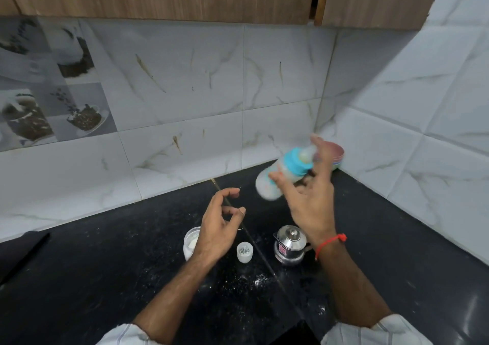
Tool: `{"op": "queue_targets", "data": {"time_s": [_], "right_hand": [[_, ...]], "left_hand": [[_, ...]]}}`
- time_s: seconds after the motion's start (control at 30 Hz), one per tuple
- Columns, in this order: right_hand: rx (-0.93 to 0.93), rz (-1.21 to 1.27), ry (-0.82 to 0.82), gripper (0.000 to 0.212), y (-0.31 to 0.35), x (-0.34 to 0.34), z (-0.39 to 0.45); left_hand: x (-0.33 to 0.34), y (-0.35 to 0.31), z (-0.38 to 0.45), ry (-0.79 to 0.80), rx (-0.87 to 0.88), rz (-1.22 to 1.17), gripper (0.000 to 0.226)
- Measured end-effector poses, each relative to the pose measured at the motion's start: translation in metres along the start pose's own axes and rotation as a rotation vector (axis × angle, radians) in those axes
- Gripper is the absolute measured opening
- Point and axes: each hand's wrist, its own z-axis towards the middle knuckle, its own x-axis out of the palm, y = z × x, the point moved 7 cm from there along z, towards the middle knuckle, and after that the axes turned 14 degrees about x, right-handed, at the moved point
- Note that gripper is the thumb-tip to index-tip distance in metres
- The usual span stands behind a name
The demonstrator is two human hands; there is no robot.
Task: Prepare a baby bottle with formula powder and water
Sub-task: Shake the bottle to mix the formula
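The baby bottle (pixel 280 175) was up in the air, above the far right part of the black counter (pixel 105 278). It was blurry, so it was likely being shaken. It lay tipped over, almost on its side. Its long way ran from its round bottom, low and to the left, up to its blue ring (pixel 296 162) and pale teat (pixel 308 153), high and to the right. It looked milky white inside.

The right hand (pixel 308 196) held the bottle. The thumb was on the near side and 1 long finger reached up past the teat. The other fingers were blurry, so I could not tell how tight they were.

The left hand (pixel 218 228) held nothing. Its fingers were loosely curled, and it hung lower down and to the left, near the bottle but not touching it. It was the nearer hand to help.

Below sat a white powder tub (pixel 189 241), a small white cap (pixel 244 251) and a steel pot with a lid (pixel 290 244). Some powder was spilled in front of them.
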Motion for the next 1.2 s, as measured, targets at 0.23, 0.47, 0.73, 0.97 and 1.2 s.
{"op": "queue_targets", "data": {"time_s": [0.23, 0.47, 0.73, 0.97, 1.2], "right_hand": [[-0.133, 0.177, -0.052, 0.092, 0.022, -0.003, 0.000], [-0.159, 0.266, -0.022, 0.092, 0.038, 0.009, 0.003], [-0.144, 0.193, 0.029, 0.089, 0.050, 0.018, 0.014], [-0.133, 0.205, -0.012, 0.092, 0.050, 0.015, 0.016], [-0.131, 0.232, -0.021, 0.089, 0.055, 0.026, 0.011]], "left_hand": [[-0.002, -0.005, 0.007, -0.022, 0.023, -0.015, 0.043], [-0.010, -0.035, 0.031, -0.055, 0.065, -0.025, 0.038], [-0.015, -0.068, 0.053, -0.049, 0.124, -0.004, 0.038], [-0.023, -0.073, 0.053, -0.072, 0.144, 0.005, 0.038], [-0.027, -0.074, 0.054, -0.075, 0.137, 0.000, 0.037]]}}
